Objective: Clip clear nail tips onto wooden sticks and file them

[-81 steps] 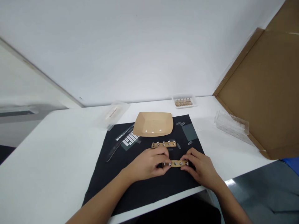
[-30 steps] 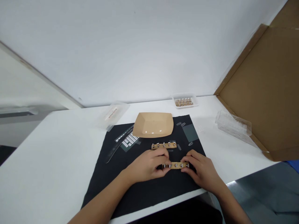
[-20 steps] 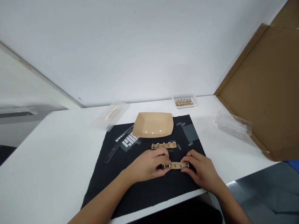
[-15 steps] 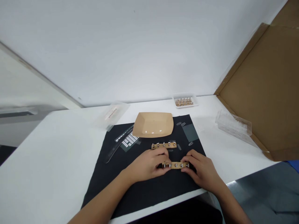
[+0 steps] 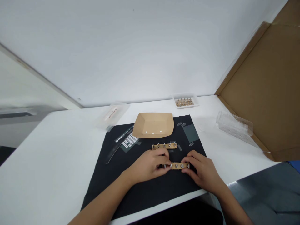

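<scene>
My right hand (image 5: pixel 202 170) grips the right end of a light-brown strip (image 5: pixel 173 166) that carries a row of metal pegs, a nail-tip display stand. At its left part my left hand (image 5: pixel 151 163) has thumb and index finger closed round one peg; the other fingers curl above. Part of the left end is hidden by these fingers. Just behind lies a second strip (image 5: pixel 167 146) with several pegs topped by small white pieces. Clear nail tips (image 5: pixel 179 147) are scattered around it on the black cloth (image 5: pixel 138 197).
A brown paper tray (image 5: pixel 154 120) holds three small white pieces. Left of it are a dark nail file (image 5: pixel 116 150) and a sheet of white tabs (image 5: pixel 129 142). Behind stand a clear box of pegs (image 5: pixel 185 107), a frosted lid (image 5: pixel 114 115) and a clear case (image 5: pixel 234 125). Cardboard (image 5: pixel 262 93) rises right.
My left fingertips have shifted very slightly at the pegs on the front strip. The right hand and the other things stay in place.
</scene>
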`<state>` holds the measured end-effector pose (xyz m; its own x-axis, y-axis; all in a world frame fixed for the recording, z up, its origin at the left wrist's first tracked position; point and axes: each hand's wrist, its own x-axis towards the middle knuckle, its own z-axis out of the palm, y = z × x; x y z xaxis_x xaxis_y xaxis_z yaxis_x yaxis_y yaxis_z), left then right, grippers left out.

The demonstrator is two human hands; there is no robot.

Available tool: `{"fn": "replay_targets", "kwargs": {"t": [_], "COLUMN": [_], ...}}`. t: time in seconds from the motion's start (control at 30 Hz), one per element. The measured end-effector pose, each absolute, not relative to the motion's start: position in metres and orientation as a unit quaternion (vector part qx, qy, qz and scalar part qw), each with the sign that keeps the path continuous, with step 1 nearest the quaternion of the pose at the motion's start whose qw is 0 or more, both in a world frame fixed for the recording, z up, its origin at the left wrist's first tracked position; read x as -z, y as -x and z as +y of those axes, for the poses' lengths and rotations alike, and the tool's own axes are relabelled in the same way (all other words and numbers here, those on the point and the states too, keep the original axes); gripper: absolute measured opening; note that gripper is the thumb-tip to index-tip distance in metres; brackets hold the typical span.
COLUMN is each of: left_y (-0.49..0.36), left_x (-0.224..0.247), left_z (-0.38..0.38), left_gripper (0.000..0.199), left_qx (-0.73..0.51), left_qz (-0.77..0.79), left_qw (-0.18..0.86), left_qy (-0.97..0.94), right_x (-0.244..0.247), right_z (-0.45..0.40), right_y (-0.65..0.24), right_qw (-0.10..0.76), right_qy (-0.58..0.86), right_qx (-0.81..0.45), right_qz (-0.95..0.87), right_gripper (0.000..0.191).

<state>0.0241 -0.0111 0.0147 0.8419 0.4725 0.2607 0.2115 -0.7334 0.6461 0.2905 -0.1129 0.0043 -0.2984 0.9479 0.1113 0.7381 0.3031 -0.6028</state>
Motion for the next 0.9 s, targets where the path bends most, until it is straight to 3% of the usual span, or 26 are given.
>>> {"fn": "replay_targets", "kwargs": {"t": [0.47, 0.9], "left_y": [-0.022, -0.015], "left_x": [-0.016, -0.021], "left_z": [-0.012, -0.008], "left_gripper": [0.008, 0.004], "left_qx": [-0.188, -0.175], "left_qz": [0.202, 0.185], "left_qw": [0.278, 0.278], "left_qy": [-0.92, -0.926], "right_x": [-0.001, 0.007], "right_z": [-0.113, -0.114], "right_y": [-0.291, -0.291], "right_qw": [0.23, 0.293], "right_qy": [0.55, 0.567], "right_qx": [-0.219, -0.244], "right_qz": [-0.772, -0.73], "right_gripper": [0.021, 0.022]}}
